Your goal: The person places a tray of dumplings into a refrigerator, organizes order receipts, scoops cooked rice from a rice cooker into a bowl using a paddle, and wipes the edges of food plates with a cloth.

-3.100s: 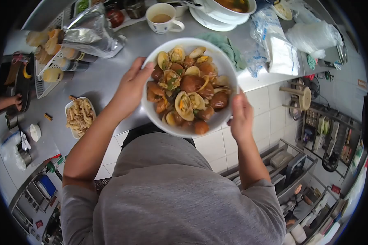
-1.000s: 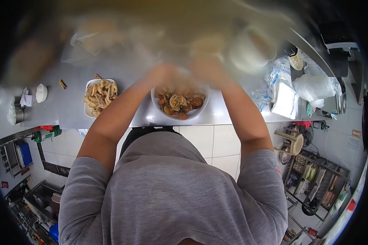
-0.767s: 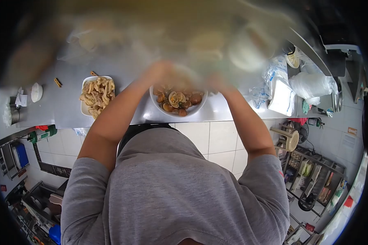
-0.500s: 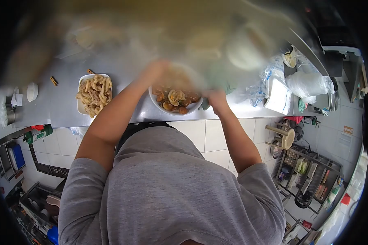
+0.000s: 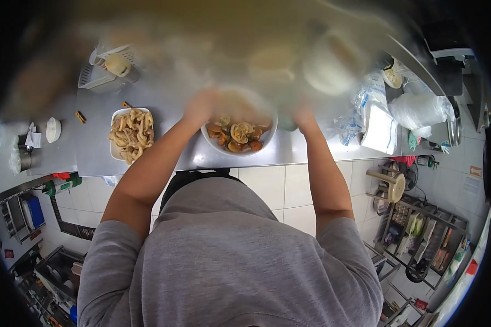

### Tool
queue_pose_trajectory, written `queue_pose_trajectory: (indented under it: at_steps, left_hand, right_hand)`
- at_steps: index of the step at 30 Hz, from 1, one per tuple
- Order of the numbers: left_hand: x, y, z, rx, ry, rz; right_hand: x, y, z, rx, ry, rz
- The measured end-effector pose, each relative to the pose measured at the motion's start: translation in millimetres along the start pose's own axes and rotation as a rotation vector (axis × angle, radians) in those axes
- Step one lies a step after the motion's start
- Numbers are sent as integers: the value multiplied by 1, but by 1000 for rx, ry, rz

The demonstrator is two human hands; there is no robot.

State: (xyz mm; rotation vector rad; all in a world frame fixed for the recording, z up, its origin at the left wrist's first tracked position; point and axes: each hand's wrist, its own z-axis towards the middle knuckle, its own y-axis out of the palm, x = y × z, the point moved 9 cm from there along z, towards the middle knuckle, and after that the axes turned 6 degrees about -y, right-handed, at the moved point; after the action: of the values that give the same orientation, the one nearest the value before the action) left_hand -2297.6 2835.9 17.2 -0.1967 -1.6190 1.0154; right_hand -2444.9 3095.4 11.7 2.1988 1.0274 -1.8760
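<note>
A white bowl [image 5: 207, 133] of clams in brown sauce [image 5: 241, 134] sits near the counter's front edge. My left hand [image 5: 201, 106] is at the bowl's left rim, its fingers lost in a blur over the upper view. To the right of the bowl is my right hand [image 5: 304, 117], beside a blurred green cloth [image 5: 288, 117]; whether it grips the cloth cannot be made out. Farther left, a white dish [image 5: 116, 151] carries battered fried strips [image 5: 132, 133].
The steel counter [image 5: 174, 158] runs across the view. Two small clips [image 5: 81, 117], a white basket [image 5: 95, 80] and a small white bowl [image 5: 53, 129] lie left. A white pad [image 5: 379, 128] and a bagged bundle [image 5: 420, 113] lie right. A stool [image 5: 395, 185] stands below.
My right hand has moved away from the bowl's right rim, up and to the right. My left hand has shifted slightly left and down, and the view has shifted a little.
</note>
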Motion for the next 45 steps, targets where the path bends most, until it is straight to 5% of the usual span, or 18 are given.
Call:
queue_pose_trajectory:
  at_steps: [1, 2, 7, 14, 17, 22, 24, 27, 31, 34, 39, 42, 45]
  left_hand:
    - [3, -1, -1, -25, -38, 64]
    - [6, 0, -2, -24, -36, 70]
    - [-11, -5, -14, 97, -147, 24]
    - [-29, 3, -53, 234, -378, -171]
    - [-12, 6, -89, -11, -826, -644]
    - [-21, 10, -120, -210, -915, -729]
    - [-23, 5, -125, -285, -950, -786]
    - [-17, 8, -135, -684, -1005, -730]
    - [-19, 13, -144, -1153, -755, -506]
    - [-29, -8, -138, -1284, -527, -198]
    - [-34, -81, -46, -568, -446, -42]
    - [-16, -74, -31, -674, -423, -438]
    - [-18, -68, -21, -754, -395, -427]
  right_hand:
    - [-8, 11, -13, 34, 61, 27]
    - [-29, 21, -25, 87, -136, -132]
    - [3, 32, -86, 400, -80, 207]
    - [26, 73, -120, 295, 12, 759]
    - [22, 90, -126, 258, 45, 750]
    - [7, 116, -147, 21, 105, 609]
    - [9, 105, -148, 201, 193, 826]
    - [1, 107, -142, 285, 233, 890]
    - [-23, 157, -162, -36, 306, 668]
    - [-20, 139, -178, 194, 349, 784]
    - [-9, 113, -155, 447, 288, 848]
    - [-17, 141, -137, 467, 209, 746]
    - [-12, 153, -155, 427, 276, 608]
